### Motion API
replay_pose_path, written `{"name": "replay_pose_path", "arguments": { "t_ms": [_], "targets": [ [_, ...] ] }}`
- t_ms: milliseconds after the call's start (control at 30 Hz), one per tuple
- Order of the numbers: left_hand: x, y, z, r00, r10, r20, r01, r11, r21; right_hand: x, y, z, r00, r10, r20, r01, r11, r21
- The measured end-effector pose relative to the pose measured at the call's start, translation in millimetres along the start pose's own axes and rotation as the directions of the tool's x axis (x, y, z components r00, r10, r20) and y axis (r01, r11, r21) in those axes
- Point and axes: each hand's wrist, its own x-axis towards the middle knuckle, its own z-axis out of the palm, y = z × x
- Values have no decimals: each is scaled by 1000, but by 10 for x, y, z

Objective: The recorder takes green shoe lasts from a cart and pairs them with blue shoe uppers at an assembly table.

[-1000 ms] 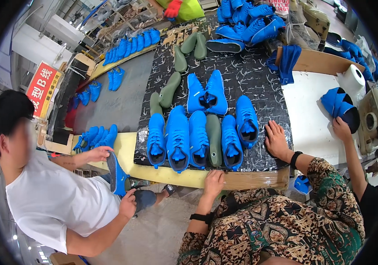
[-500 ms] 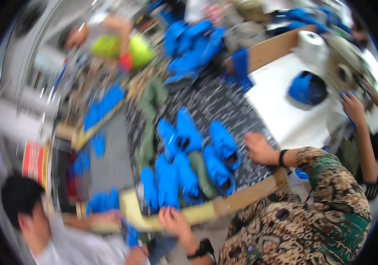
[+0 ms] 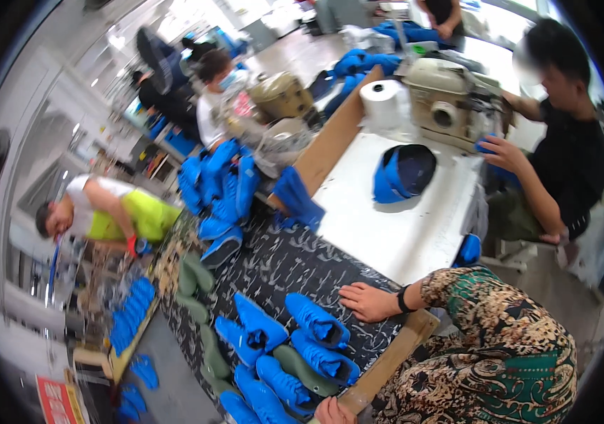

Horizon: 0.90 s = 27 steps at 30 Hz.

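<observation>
My right hand (image 3: 369, 302) lies flat on the black-and-white patterned cloth (image 3: 302, 247), fingers stretched out, with nothing in it. Just left of it rests a blue shoe upper (image 3: 316, 321). My left hand (image 3: 334, 411) is at the table's wooden edge (image 3: 387, 364), cut by the lower rim; its visible fingers are apart and hold nothing I can see. Several more blue shoe uppers (image 3: 281, 381) sit in a cluster between my hands and further left. Among them lies a dark green shoe last (image 3: 305, 371), and a row of similar green lasts (image 3: 214, 350) runs along the cloth's left side.
A white table (image 3: 415, 240) adjoins on the right, bearing a blue shoe upper (image 3: 404, 173), a white roll (image 3: 381, 99) and a beige sewing machine (image 3: 443, 92). A co-worker (image 3: 563, 141) sits there. Blue uppers (image 3: 221, 184) are heaped at the far end. Another person (image 3: 104, 205) stands left.
The view has swung right, so the table and shoe uppers appear further left and lower. My left hand, earlier by the front uppers, now shows at the lower rim. My right hand still rests on the cloth.
</observation>
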Motion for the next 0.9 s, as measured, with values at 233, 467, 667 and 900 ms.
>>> {"name": "replay_pose_path", "arguments": {
  "t_ms": [233,467,667,900],
  "targets": [
    [-386,86,285,854,21,521,-4,999,-34,-362,-129,-259,989,136,57,-134,990,-38],
    [-306,361,544,823,-67,564,89,996,-12,-466,-19,-388,987,127,100,-121,990,-65],
    [-643,382,938,907,-128,400,97,991,96,-355,-6,-399,986,104,134,-93,992,-88],
    [-791,432,1122,968,-134,215,107,986,131,-588,-53,-253,977,154,148,-138,984,-116]
  ]
}}
